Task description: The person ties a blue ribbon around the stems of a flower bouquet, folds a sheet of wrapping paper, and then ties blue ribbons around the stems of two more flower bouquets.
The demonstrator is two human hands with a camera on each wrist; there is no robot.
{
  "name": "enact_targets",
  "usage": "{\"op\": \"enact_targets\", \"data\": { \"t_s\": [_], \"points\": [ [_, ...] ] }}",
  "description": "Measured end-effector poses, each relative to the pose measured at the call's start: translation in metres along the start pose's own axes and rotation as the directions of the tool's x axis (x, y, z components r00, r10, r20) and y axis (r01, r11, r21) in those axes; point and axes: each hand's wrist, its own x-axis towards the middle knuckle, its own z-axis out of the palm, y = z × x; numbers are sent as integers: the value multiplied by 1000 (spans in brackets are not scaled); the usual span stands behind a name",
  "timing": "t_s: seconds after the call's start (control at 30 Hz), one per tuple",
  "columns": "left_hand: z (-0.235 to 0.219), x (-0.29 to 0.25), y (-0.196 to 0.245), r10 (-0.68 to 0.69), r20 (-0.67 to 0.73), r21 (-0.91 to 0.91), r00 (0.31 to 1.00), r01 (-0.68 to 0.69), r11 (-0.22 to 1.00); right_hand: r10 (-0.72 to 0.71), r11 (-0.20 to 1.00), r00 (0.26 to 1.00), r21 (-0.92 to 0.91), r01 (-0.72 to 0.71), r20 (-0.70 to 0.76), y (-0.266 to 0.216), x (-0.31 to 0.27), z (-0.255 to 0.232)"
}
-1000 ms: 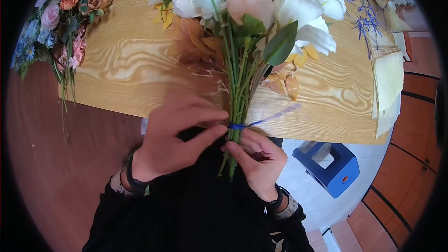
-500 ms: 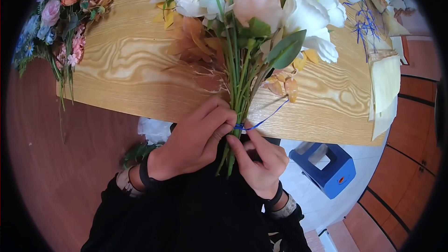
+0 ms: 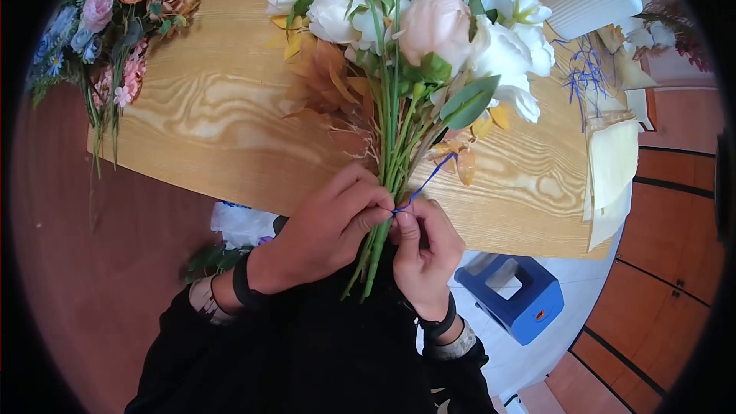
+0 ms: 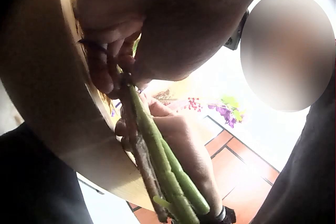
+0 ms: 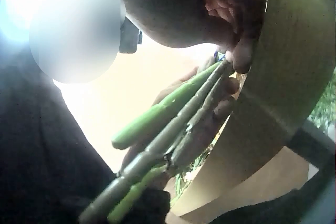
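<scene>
A bouquet [image 3: 433,27] of white and pale pink flowers lies on the table, its bundled green stems [image 3: 377,249] reaching over the front edge towards me. Around the stems runs a thin blue twist tie [image 3: 431,178], its loose end sticking up to the right. My left hand [image 3: 322,222] pinches the tie at the stems between thumb and forefinger. From the other side, my right hand [image 3: 431,251] pinches it close by, thumb against the forefinger. In the left wrist view the cut stem ends [image 4: 168,182] hang below both hands; the right wrist view shows them [image 5: 152,150] too.
More blue ties [image 3: 586,73] lie at the back right beside a white ribbed vase [image 3: 594,0]. Cream sheets [image 3: 612,176] hang over the right edge. Colourful flowers [image 3: 115,15] lie at the far left. A blue stool [image 3: 514,299] stands on the floor below the table.
My left hand has come in from the left to the tie and now pinches it. My right thumb has moved up from the lower stems onto the tie. The bouquet has tilted slightly.
</scene>
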Motion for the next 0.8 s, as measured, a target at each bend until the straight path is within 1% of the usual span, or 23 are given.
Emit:
{"op": "enact_targets", "data": {
  "t_s": [0.03, 0.07, 0.13, 0.17, 0.23, 0.27, 0.33, 0.37, 0.4, 0.47, 0.5, 0.53, 0.57, 0.6, 0.63, 0.67, 0.7, 0.73, 0.77, 0.8],
  "points": [
    [0, 0, 1, 23, -35, -3, 999, -23, 1000, 127, 983, 991, 127, -130, 32, 2, 0, 1],
    [-1, 0, 1, 27, -41, -8, 999, -27, 1000, 122, 985, 992, 120, -125, 34, 0, 1, 1],
    [-5, -2, 1, 59, -57, 11, 997, -58, 998, 259, 897, 959, 339, -284, 119, -2, 2, 1],
    [-7, -3, 1, 57, -66, 7, 996, -56, 998, 257, 899, 958, 332, -284, 126, -4, 4, -1],
    [-10, -4, 1, 31, -57, 3, 998, -31, 1000, 309, 801, 919, 454, -389, 244, -8, 8, -6],
    [-12, -5, 0, 31, -66, -1, 997, -31, 1000, 306, 805, 919, 448, -389, 248, -5, 8, -5],
    [-14, -6, -3, -51, 90, -23, 995, 53, 998, 368, 601, 892, 665, -443, 261, 5, 8, -4],
    [-14, -6, -7, 35, 89, -46, 995, -31, 998, 423, 482, 859, 731, -484, 289, 4, 9, -6],
    [-20, -7, -5, 36, 83, -51, 996, -32, 998, 422, 487, 859, 726, -486, 291, -5, 14, -7],
    [-36, -9, -1, -62, 150, -7, 987, 63, 998, 517, 320, 788, 779, -539, 333, -25, 23, -9],
    [-37, -12, -7, -67, 48, -4, 997, 68, 998, 453, 288, 813, 804, -521, 365, -17, 22, -12],
    [-38, -12, -11, -68, 51, -8, 996, 69, 998, 457, 288, 812, 803, -521, 363, -15, 20, -13],
    [-39, -9, -14, -104, -169, 16, 980, 108, 994, 497, 342, 812, 791, -507, 306, -18, 19, -13],
    [-39, -8, -16, -128, -383, 30, 915, 151, 988, 531, 397, 811, 773, -495, 247, -20, 20, -11],
    [-36, -8, -17, -193, -482, -44, 854, 197, 979, 512, 424, 831, 777, -465, 219, -17, 15, -9],
    [-37, -8, -14, -197, -482, -49, 854, 199, 979, 514, 426, 829, 774, -468, 219, -18, 12, -8],
    [-40, -8, -7, -59, -498, 100, 865, 124, 987, 512, 460, 842, 773, -438, 172, -19, 8, -6],
    [-41, -9, -4, 80, -492, 248, 867, 51, 967, 509, 492, 852, 769, -407, 125, -20, 4, -6],
    [-39, -12, -2, 75, -490, 246, 869, 56, 968, 515, 566, 848, 692, -448, 127, -16, -6, -11],
    [-35, -17, 1, 104, -342, 199, 934, -36, 979, 521, 563, 844, 693, -451, 127, -17, -11, -13]
  ]
}}
